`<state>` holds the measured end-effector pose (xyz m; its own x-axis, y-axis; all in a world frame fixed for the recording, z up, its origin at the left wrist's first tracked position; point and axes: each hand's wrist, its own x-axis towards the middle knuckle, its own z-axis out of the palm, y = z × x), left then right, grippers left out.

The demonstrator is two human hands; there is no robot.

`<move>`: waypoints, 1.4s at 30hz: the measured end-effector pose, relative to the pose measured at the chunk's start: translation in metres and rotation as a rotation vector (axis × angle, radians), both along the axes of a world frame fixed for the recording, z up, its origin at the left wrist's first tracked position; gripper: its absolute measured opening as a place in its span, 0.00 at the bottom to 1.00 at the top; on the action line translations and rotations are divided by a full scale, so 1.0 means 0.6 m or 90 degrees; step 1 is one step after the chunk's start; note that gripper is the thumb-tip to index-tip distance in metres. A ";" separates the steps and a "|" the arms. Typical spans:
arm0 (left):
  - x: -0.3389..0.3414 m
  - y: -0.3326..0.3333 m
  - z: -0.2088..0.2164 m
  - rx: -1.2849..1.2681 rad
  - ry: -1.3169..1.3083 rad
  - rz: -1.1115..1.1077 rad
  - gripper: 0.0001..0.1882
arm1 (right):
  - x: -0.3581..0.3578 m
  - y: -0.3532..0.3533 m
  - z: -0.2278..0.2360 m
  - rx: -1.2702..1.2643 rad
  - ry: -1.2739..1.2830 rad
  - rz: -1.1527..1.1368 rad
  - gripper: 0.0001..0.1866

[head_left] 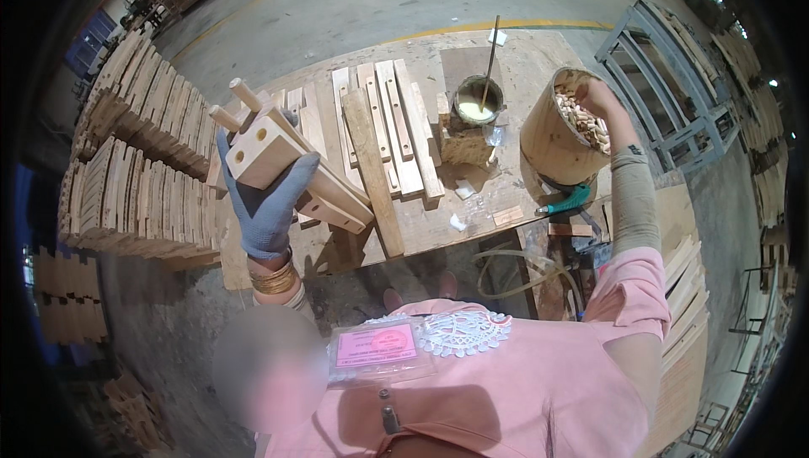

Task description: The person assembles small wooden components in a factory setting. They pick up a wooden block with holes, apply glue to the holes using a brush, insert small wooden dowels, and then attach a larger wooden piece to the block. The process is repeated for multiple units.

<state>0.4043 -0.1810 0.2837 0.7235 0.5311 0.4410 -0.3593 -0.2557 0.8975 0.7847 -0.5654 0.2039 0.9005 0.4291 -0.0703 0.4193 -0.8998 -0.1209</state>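
Observation:
My left hand [274, 197], in a grey-blue glove, is closed around a bundle of pale wooden bars [268, 155]. Two round holes show in the near end face, and two wooden dowels [245, 94] stick out of the upper side. The bars slope down to the right over the bench. My bare right hand [598, 100] reaches into a round, light-brown bucket [552, 133] filled with short wooden dowels [581, 121]. Its fingers are bent down among the dowels; what they pinch is hidden.
More drilled bars [396, 121] lie on the workbench [506, 176], with a longer rough strip [371, 171] across the front edge. A pot of pale glue [470, 109] with a stick stands on a wooden block. A green-handled tool [569, 199] lies by the bucket. Wood stacks [139, 188] rise at left.

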 end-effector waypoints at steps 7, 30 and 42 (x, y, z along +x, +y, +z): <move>0.001 0.000 0.004 -0.006 0.011 -0.008 0.36 | 0.005 -0.020 -0.073 -0.070 -0.045 -0.118 0.11; 0.018 -0.011 0.017 0.061 -0.049 -0.032 0.33 | -0.429 0.445 0.296 0.683 -0.047 0.649 0.06; 0.006 0.003 0.013 0.149 0.028 0.018 0.33 | -0.447 0.451 0.309 0.552 -0.142 0.728 0.04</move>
